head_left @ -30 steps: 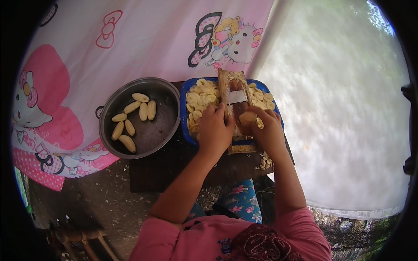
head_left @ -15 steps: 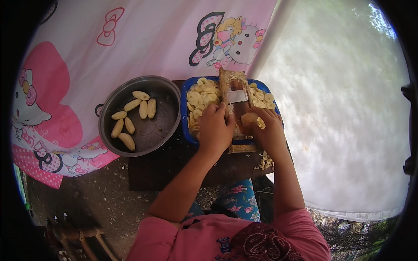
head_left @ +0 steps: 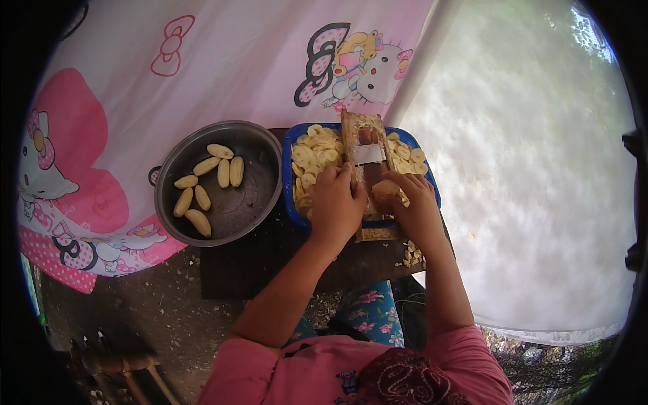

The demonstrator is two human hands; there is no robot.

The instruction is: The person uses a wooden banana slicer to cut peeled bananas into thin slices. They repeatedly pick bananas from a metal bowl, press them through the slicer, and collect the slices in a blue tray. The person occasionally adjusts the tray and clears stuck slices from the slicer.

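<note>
By the desk's (head_left: 270, 277) right edge, a wooden slicer (head_left: 364, 123) is laid across a blue tub (head_left: 288, 196), apparently so slices are caught; its left side is gripped by the left hand (head_left: 337, 202), seemingly for steadiness, while a tan rounded piece (head_left: 385, 189) is pinched by the right (head_left: 416, 208).

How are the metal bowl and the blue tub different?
The metal bowl is round, while the blue tub has straighter sides. The bowl is dull grey; the tub is bright blue. The bowl holds a few whole bananas, while the tub holds a pile of slices with a wooden slicer lying across it. Both are open at the top and hold pale yellow food.
</note>
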